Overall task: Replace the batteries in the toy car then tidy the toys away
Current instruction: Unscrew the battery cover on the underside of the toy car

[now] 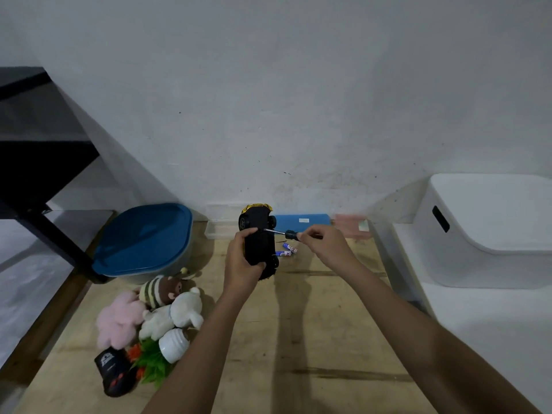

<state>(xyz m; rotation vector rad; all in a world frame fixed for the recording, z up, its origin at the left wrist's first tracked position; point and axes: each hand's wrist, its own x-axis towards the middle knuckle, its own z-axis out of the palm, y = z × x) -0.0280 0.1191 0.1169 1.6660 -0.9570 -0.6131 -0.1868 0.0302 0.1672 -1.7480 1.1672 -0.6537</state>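
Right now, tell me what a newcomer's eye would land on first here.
The upturned yellow-and-black toy car, gripped by the left hand at centre, while the right hand holds a dark-handled screwdriver to its underside. Small blue-and-white batteries lie on the wooden table beside it; a heap of soft plush toys sits at left.

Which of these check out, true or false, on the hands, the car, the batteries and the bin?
1. The left hand grips the toy car, black underside facing the camera. True.
2. The right hand holds a hammer. False: it holds a screwdriver, tip at the car's underside.
3. The batteries lie on the table, right of the car. True.
4. The blue lid is off its bin. False: it sits on the bin.
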